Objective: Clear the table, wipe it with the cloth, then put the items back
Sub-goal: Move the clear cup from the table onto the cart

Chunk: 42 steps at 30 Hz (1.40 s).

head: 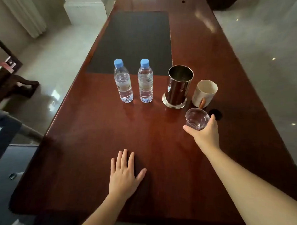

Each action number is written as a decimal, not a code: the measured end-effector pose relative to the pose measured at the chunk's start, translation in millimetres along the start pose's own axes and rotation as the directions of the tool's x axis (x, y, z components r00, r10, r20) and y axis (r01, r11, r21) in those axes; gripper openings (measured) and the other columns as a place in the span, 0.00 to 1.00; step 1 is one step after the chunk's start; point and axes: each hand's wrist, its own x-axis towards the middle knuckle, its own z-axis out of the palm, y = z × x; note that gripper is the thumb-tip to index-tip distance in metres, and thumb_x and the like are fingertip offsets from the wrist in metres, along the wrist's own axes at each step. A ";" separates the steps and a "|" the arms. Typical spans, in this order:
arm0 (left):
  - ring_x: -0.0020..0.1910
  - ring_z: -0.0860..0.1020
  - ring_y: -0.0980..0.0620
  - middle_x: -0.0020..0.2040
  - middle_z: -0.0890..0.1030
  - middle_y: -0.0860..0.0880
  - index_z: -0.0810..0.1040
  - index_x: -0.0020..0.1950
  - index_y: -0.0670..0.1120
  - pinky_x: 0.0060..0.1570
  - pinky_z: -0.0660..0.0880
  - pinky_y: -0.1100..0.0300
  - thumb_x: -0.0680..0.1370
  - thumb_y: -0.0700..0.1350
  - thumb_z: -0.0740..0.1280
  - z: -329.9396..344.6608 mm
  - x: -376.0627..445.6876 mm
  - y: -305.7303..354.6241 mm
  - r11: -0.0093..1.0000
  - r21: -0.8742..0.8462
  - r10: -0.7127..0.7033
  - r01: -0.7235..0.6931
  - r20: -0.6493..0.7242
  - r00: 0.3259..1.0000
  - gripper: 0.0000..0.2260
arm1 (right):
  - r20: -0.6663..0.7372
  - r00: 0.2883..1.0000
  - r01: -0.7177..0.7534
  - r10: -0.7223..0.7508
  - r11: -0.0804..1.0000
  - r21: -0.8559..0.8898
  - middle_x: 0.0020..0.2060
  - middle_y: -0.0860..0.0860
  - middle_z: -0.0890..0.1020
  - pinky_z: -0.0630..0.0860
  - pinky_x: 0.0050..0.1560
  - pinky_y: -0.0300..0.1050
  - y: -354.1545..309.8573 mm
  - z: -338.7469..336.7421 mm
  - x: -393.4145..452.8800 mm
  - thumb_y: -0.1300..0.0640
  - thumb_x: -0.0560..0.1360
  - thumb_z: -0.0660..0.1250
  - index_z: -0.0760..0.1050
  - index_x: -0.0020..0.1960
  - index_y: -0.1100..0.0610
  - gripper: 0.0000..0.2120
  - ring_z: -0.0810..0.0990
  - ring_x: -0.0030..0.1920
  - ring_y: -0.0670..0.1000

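Note:
My right hand [204, 133] grips a clear drinking glass [197, 118] at the right of the dark wooden table [96, 130], just in front of a cream mug [205, 92] with a brown handle. Left of the mug stands a shiny metal cylinder [179, 86] on a glass base. Two water bottles with blue caps stand side by side, one at the left [122, 81] and one at the right [145, 81]. My left hand [124, 174] rests flat on the table near me, fingers spread. No cloth is in view.
A dark rectangular mat [135, 41] lies on the table behind the bottles. A round cable hole [216, 114] sits in the tabletop right of the glass. A chair [3, 141] stands at the table's left side. Pale glossy floor surrounds the table.

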 end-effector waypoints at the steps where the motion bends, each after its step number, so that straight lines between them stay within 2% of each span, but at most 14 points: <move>1: 0.78 0.53 0.44 0.78 0.60 0.43 0.63 0.77 0.47 0.75 0.45 0.45 0.75 0.71 0.46 0.1 -0.2 -0.4 1.000 -0.008 0.002 -0.002 -0.005 1.000 0.38 | -0.024 1.000 0.008 -0.008 1.000 0.019 0.76 0.54 0.60 0.66 0.67 0.52 0.3 1.9 2.1 0.37 0.60 0.78 0.48 0.78 0.54 0.59 0.62 0.74 0.57; 4: 0.77 0.56 0.44 0.76 0.64 0.43 0.66 0.75 0.47 0.75 0.48 0.45 0.76 0.70 0.48 5.3 -0.7 -2.3 1.000 0.024 0.022 -0.020 -0.099 0.995 0.37 | -0.042 0.999 0.010 -0.007 0.997 0.075 0.74 0.53 0.63 0.67 0.66 0.51 9.3 7.6 8.8 0.36 0.60 0.77 0.52 0.77 0.53 0.56 0.66 0.72 0.55; 7: 0.77 0.57 0.46 0.76 0.65 0.44 0.66 0.74 0.47 0.74 0.50 0.45 0.76 0.70 0.48 8.9 -1.1 -2.5 1.000 0.017 0.022 -0.020 -0.095 0.995 0.36 | -0.039 0.999 0.025 -0.021 0.994 0.108 0.71 0.52 0.68 0.70 0.64 0.50 16.8 13.2 11.8 0.35 0.59 0.77 0.56 0.75 0.51 0.53 0.70 0.69 0.55; 11: 0.78 0.55 0.47 0.76 0.64 0.45 0.65 0.75 0.49 0.74 0.49 0.45 0.76 0.71 0.49 8.7 -1.7 -3.6 0.999 0.032 0.009 -0.006 -0.090 0.996 0.36 | -0.058 0.997 0.058 -0.050 0.988 0.146 0.66 0.52 0.74 0.69 0.54 0.43 16.9 15.3 14.5 0.37 0.61 0.76 0.61 0.72 0.50 0.45 0.75 0.64 0.54; 16: 0.78 0.54 0.48 0.77 0.62 0.46 0.64 0.76 0.50 0.74 0.48 0.46 0.76 0.71 0.48 7.3 -2.7 -1.5 1.000 0.020 0.004 -0.002 -0.112 0.994 0.36 | -0.056 0.997 0.059 -0.050 0.982 0.177 0.66 0.52 0.75 0.69 0.52 0.42 15.9 15.0 12.2 0.39 0.64 0.76 0.61 0.72 0.50 0.43 0.75 0.62 0.52; 21: 0.79 0.49 0.50 0.79 0.59 0.47 0.61 0.77 0.51 0.75 0.47 0.46 0.76 0.72 0.45 6.2 -3.0 -1.0 1.000 0.002 -0.010 0.010 -0.110 0.994 0.37 | -0.082 0.989 0.135 -0.120 0.969 0.209 0.58 0.44 0.74 0.68 0.52 0.41 4.2 14.7 11.6 0.40 0.64 0.76 0.64 0.68 0.50 0.38 0.74 0.57 0.46; 26: 0.78 0.55 0.48 0.76 0.64 0.46 0.66 0.75 0.50 0.73 0.50 0.45 0.76 0.71 0.47 1.7 -4.0 0.6 1.000 -0.029 -0.009 0.007 -0.084 0.996 0.36 | -0.031 0.980 0.198 -0.197 0.947 0.251 0.61 0.41 0.73 0.71 0.55 0.41 -25.4 29.1 3.1 0.38 0.62 0.76 0.64 0.69 0.47 0.41 0.76 0.57 0.46; 30: 0.76 0.59 0.47 0.75 0.67 0.45 0.69 0.73 0.49 0.72 0.51 0.44 0.76 0.71 0.51 -1.6 -4.4 1.6 0.999 -0.053 0.005 -0.009 -0.074 0.997 0.34 | 0.051 0.962 0.244 -0.270 0.925 0.292 0.63 0.44 0.76 0.70 0.54 0.34 -57.9 62.8 -13.4 0.37 0.59 0.75 0.65 0.68 0.46 0.42 0.77 0.57 0.40; 32: 0.76 0.59 0.46 0.75 0.67 0.45 0.69 0.73 0.49 0.71 0.51 0.44 0.76 0.70 0.52 -2.0 -4.7 1.0 0.997 -0.071 0.009 -0.014 -0.071 0.997 0.34 | 0.106 0.950 0.250 -0.294 0.918 0.308 0.65 0.44 0.75 0.71 0.57 0.37 -75.5 85.3 -24.0 0.36 0.58 0.75 0.64 0.69 0.46 0.44 0.76 0.57 0.39; 34: 0.76 0.60 0.46 0.75 0.68 0.45 0.70 0.73 0.49 0.71 0.52 0.43 0.76 0.70 0.53 -2.0 -5.0 0.4 0.996 -0.089 0.018 -0.024 -0.068 0.997 0.34 | 0.162 0.932 0.258 -0.324 0.907 0.333 0.64 0.43 0.75 0.73 0.62 0.45 -91.6 109.7 -35.1 0.38 0.59 0.77 0.64 0.69 0.44 0.42 0.75 0.59 0.38; 36: 0.76 0.61 0.45 0.74 0.68 0.44 0.71 0.72 0.48 0.70 0.53 0.43 0.76 0.70 0.54 -1.9 -4.9 -0.1 0.993 -0.117 0.023 -0.031 -0.069 0.997 0.34 | 0.213 0.909 0.271 -0.357 0.897 0.348 0.63 0.42 0.75 0.74 0.64 0.51 -106.3 134.1 -47.5 0.40 0.59 0.78 0.65 0.68 0.42 0.41 0.75 0.61 0.41; 38: 0.76 0.61 0.45 0.74 0.68 0.44 0.71 0.72 0.48 0.70 0.52 0.43 0.75 0.69 0.55 -1.2 -4.0 -1.1 0.990 -0.139 0.023 -0.032 -0.064 0.998 0.34 | 0.259 0.890 0.280 -0.376 0.897 0.343 0.66 0.43 0.74 0.73 0.65 0.52 -119.7 156.9 -61.2 0.39 0.58 0.78 0.63 0.70 0.43 0.45 0.74 0.64 0.43; 42: 0.78 0.46 0.46 0.79 0.57 0.44 0.60 0.78 0.48 0.75 0.39 0.41 0.77 0.69 0.49 2.5 -2.8 -4.0 0.984 -0.166 0.055 -0.066 -0.072 0.996 0.36 | 0.353 0.846 0.291 -0.399 0.901 0.320 0.69 0.46 0.72 0.71 0.66 0.52 -138.6 193.7 -87.8 0.37 0.57 0.76 0.58 0.74 0.47 0.51 0.73 0.66 0.46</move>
